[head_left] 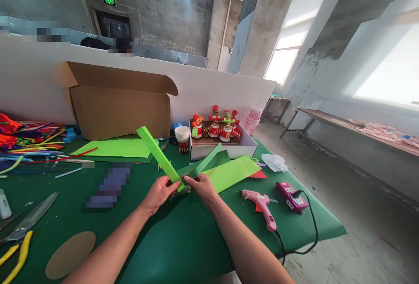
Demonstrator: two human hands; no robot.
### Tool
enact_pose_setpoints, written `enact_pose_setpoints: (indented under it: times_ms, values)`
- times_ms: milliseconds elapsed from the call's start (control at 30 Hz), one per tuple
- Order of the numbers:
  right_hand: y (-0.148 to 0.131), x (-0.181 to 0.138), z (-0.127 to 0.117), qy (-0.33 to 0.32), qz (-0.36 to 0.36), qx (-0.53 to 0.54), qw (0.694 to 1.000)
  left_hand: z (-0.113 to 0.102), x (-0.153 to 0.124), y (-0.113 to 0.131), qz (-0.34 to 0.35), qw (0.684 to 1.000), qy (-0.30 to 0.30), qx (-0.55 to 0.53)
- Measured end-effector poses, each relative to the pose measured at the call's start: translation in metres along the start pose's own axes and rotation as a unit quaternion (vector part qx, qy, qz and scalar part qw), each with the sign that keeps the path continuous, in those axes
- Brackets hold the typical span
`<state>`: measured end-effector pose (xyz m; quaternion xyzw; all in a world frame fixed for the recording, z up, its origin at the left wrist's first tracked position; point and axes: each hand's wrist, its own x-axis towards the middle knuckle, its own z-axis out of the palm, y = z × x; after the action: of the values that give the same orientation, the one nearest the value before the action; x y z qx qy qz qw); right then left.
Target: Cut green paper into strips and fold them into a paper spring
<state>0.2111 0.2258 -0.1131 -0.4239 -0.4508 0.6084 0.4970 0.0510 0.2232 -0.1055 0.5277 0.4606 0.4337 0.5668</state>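
Observation:
My left hand (163, 191) pinches the lower end of a light green paper strip (159, 155), which slants up to the left. Close beside it, my right hand (202, 186) pinches a darker green paper strip (205, 161) that rises to the right. The two strips meet between my fingertips in a V shape; how they overlap there is partly hidden by my fingers. A light green paper sheet (232, 172) lies on the table just beyond my right hand, with dark green paper partly under it.
A pink glue gun (260, 205) and a magenta power box (292, 197) lie right, with a cord. Large scissors (24, 236) and a cardboard oval (70, 255) lie left. Behind stand a box of paper-cup figures (224, 147), stacked cups (182, 137) and an open carton (121, 109).

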Motion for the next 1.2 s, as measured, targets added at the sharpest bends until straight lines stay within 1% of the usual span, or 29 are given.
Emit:
enact_pose_setpoints:
  times_ms: [67,133,233,367,600,700,800,833,867,900,967,1033,1067,1133,1200]
  values:
    - [0.002,0.002,0.001,0.026,-0.003,0.002,1.0,-0.001,0.001,0.0,-0.005,1.0,-0.005,0.016]
    - [-0.001,0.005,-0.004,0.071,-0.008,0.019,0.997,-0.004,0.002,-0.001,-0.013,0.999,-0.009,0.029]
    - [-0.01,0.012,-0.022,0.134,-0.028,0.038,0.99,-0.006,0.003,-0.001,-0.023,0.999,-0.018,0.045]
    - [-0.023,0.016,-0.048,0.2,-0.071,0.056,0.976,-0.008,0.002,0.001,-0.031,0.997,-0.03,0.057]
    - [-0.039,0.011,-0.084,0.293,-0.154,0.097,0.938,-0.013,-0.002,0.003,-0.051,0.993,-0.054,0.088]
    - [-0.044,0.008,-0.091,0.327,-0.189,0.121,0.918,-0.014,-0.002,0.003,-0.048,0.992,-0.071,0.089]
    - [-0.045,0.008,-0.085,0.343,-0.214,0.148,0.903,-0.013,-0.001,0.002,-0.039,0.995,-0.065,0.068]
    - [-0.043,0.008,-0.079,0.338,-0.215,0.158,0.903,-0.012,0.0,0.002,-0.035,0.996,-0.054,0.056]
    - [-0.041,0.008,-0.071,0.32,-0.208,0.168,0.909,-0.012,0.001,0.001,-0.031,0.998,-0.042,0.043]
    - [-0.037,0.009,-0.061,0.29,-0.188,0.177,0.922,-0.011,0.002,0.0,-0.028,0.999,-0.032,0.031]
    - [-0.025,0.008,-0.038,0.2,-0.113,0.166,0.959,-0.01,0.005,-0.002,-0.026,0.999,-0.02,0.015]
    - [-0.011,0.005,-0.016,0.112,-0.031,0.093,0.989,-0.009,0.007,-0.004,-0.03,0.999,-0.017,0.006]
    - [-0.004,0.004,-0.007,0.085,-0.009,0.049,0.995,-0.009,0.007,-0.005,-0.033,0.999,-0.016,0.001]
    - [0.007,0.001,0.006,0.064,0.006,-0.01,0.998,-0.009,0.008,-0.006,-0.041,0.999,-0.014,-0.008]
    - [0.014,0.0,0.012,0.07,0.005,-0.024,0.997,-0.009,0.007,-0.007,-0.05,0.998,-0.013,-0.018]
